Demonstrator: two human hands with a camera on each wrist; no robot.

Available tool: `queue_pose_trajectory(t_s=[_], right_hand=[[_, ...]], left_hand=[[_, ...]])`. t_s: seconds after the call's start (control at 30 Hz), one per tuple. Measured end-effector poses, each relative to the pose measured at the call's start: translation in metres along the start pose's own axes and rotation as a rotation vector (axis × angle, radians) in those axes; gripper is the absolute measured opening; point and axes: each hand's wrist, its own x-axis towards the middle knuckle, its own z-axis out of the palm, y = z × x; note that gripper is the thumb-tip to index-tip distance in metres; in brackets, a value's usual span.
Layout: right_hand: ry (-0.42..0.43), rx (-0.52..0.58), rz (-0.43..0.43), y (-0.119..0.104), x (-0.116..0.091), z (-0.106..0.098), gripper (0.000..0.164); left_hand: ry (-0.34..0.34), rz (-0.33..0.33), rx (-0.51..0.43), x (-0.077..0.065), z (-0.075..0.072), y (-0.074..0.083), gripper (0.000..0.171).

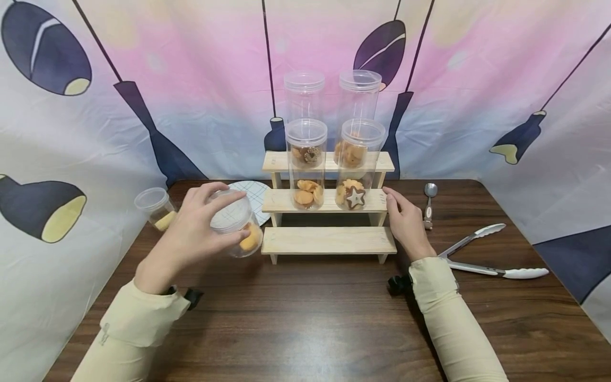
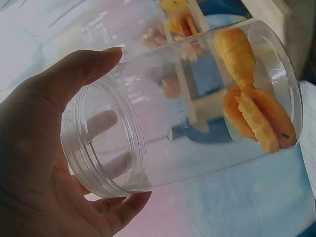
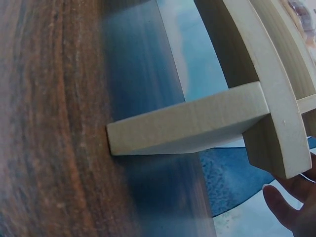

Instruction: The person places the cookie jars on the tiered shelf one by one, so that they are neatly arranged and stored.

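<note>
In the head view my left hand (image 1: 195, 223) grips a clear plastic jar (image 1: 233, 218) by its lid from above, left of a stepped wooden stand (image 1: 329, 241). Several golden-brown pastries (image 2: 247, 89) lie at the jar's bottom end in the left wrist view, with my thumb and fingers spread round the lid. My right hand (image 1: 407, 223) is at the right end of the stand's middle step, fingertips right at the wood. In the right wrist view its thumb (image 3: 280, 207) stands out below the step's end; the other fingers are partly hidden.
Two jars of cookies (image 1: 305, 159) (image 1: 361, 159) stand on the middle step, two more (image 1: 304, 95) (image 1: 360, 95) on the top. Left lies a smaller jar (image 1: 155, 204); behind my held jar, a checked plate (image 1: 260, 196). A metal spoon (image 1: 430, 199) and tongs (image 1: 477, 268) lie right.
</note>
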Motion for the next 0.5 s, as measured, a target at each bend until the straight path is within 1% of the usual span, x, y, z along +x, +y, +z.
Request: queue_pose_trajectory(t_s=[0.27, 0.5], right_hand=[[-0.005, 0.003, -0.005, 0.000, 0.001, 0.000, 0.052], [-0.005, -0.005, -0.006, 0.000, 0.001, -0.001, 0.052]], left_hand=[[-0.034, 0.014, -0.073, 0.019, 0.017, 0.019, 0.067], [-0.079, 0.069, -0.116, 0.032, 0.035, 0.030, 0.066]])
